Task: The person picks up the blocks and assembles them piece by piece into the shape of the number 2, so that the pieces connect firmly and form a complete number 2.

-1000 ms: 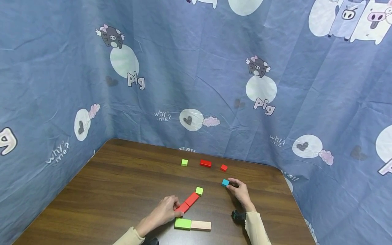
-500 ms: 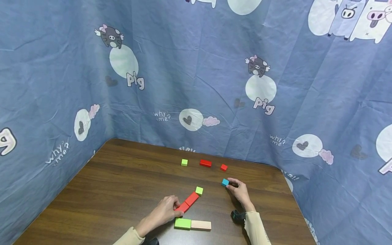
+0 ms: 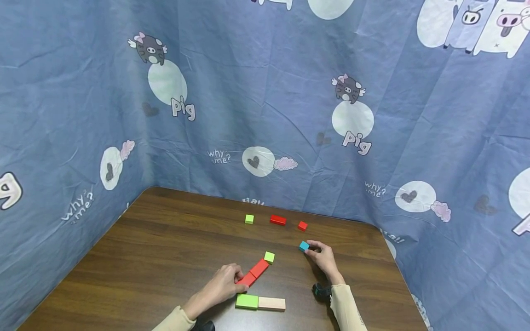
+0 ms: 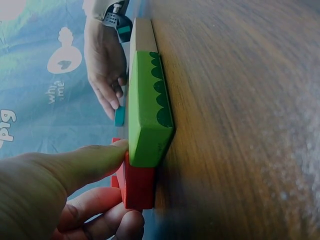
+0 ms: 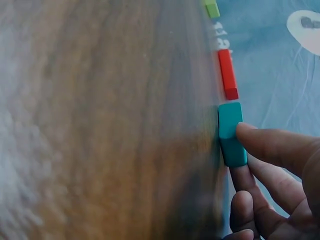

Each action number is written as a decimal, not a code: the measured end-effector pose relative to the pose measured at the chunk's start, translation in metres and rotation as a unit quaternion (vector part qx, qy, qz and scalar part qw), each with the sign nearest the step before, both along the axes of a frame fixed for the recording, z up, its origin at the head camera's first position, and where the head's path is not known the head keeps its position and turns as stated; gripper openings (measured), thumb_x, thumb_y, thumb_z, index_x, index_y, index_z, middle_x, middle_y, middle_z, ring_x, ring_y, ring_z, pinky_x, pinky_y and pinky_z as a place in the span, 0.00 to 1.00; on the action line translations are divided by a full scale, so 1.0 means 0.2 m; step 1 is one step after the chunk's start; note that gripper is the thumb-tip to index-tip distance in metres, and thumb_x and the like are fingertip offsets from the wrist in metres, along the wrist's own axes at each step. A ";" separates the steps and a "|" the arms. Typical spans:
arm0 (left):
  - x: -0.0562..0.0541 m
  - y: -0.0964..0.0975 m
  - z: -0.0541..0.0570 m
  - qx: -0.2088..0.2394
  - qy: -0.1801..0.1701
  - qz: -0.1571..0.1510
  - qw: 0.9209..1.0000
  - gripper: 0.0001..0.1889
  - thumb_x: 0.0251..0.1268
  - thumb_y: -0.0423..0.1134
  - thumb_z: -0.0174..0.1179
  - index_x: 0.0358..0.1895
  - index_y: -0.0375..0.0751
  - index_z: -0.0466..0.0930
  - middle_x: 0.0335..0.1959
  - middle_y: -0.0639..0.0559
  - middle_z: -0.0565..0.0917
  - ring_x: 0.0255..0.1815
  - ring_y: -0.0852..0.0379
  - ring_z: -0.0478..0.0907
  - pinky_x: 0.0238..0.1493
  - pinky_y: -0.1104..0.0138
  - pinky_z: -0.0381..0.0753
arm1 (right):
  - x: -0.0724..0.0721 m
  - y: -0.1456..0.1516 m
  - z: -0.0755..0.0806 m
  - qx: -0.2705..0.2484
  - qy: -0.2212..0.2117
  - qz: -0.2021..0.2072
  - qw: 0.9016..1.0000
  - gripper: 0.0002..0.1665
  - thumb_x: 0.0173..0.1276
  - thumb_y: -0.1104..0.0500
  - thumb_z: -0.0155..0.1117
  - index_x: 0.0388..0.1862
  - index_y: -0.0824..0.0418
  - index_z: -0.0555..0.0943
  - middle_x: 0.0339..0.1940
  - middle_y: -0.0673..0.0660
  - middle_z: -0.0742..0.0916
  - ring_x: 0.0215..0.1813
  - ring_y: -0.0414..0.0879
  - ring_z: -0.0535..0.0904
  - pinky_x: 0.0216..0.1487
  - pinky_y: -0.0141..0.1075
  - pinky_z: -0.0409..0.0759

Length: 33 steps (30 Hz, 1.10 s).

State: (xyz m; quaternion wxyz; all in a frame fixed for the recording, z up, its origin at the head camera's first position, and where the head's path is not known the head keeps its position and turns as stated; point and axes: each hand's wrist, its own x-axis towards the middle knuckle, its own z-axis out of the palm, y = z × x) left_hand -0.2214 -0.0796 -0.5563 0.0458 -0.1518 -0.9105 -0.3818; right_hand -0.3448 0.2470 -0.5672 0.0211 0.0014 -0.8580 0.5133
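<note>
At bottom centre, the left hand (image 3: 223, 282) pinches the nearer red block (image 3: 247, 280). Lower right of centre, the right hand (image 3: 325, 261) pinches a blue block (image 3: 304, 246). They seem to be placing blocks; next probably needs gentle letting go.

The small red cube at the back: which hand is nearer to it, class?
Right. The right hand, pinching the blue block, is just this side of the small red cube; the left hand, gripping a red block, is farther off, to the near left.
</note>
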 end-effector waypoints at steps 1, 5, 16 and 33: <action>0.00 0.00 0.00 0.000 -0.002 0.000 1.000 0.13 0.44 0.40 0.74 0.26 0.42 0.77 0.23 0.56 0.73 0.23 0.67 0.65 0.23 0.73 0.65 | 0.00 0.00 0.00 0.001 -0.001 0.001 1.000 0.18 0.59 0.64 0.69 0.50 0.63 0.83 0.44 0.59 0.85 0.34 0.43 0.71 0.31 0.30 0.69; 0.00 0.00 0.01 -0.002 0.002 0.002 1.000 0.14 0.43 0.40 0.75 0.25 0.42 0.77 0.23 0.55 0.73 0.22 0.67 0.65 0.24 0.73 0.65 | -0.01 -0.01 0.00 0.006 -0.005 0.005 1.000 0.18 0.59 0.64 0.69 0.50 0.64 0.83 0.42 0.58 0.84 0.33 0.43 0.70 0.30 0.30 0.69; 0.00 0.00 0.01 -0.001 0.009 0.000 1.000 0.14 0.43 0.39 0.75 0.25 0.42 0.77 0.23 0.55 0.74 0.22 0.67 0.64 0.24 0.73 0.65 | -0.01 -0.04 0.03 0.015 -0.003 0.036 0.999 0.18 0.58 0.64 0.70 0.49 0.65 0.83 0.37 0.57 0.85 0.31 0.41 0.73 0.30 0.30 0.71; 0.00 0.00 -0.01 0.004 0.008 -0.002 1.000 0.14 0.43 0.39 0.75 0.25 0.42 0.77 0.23 0.55 0.74 0.22 0.68 0.65 0.23 0.73 0.65 | -0.02 -0.15 0.03 0.018 0.017 0.094 0.995 0.17 0.57 0.66 0.70 0.48 0.66 0.84 0.20 0.50 0.76 0.21 0.37 0.67 0.23 0.28 0.65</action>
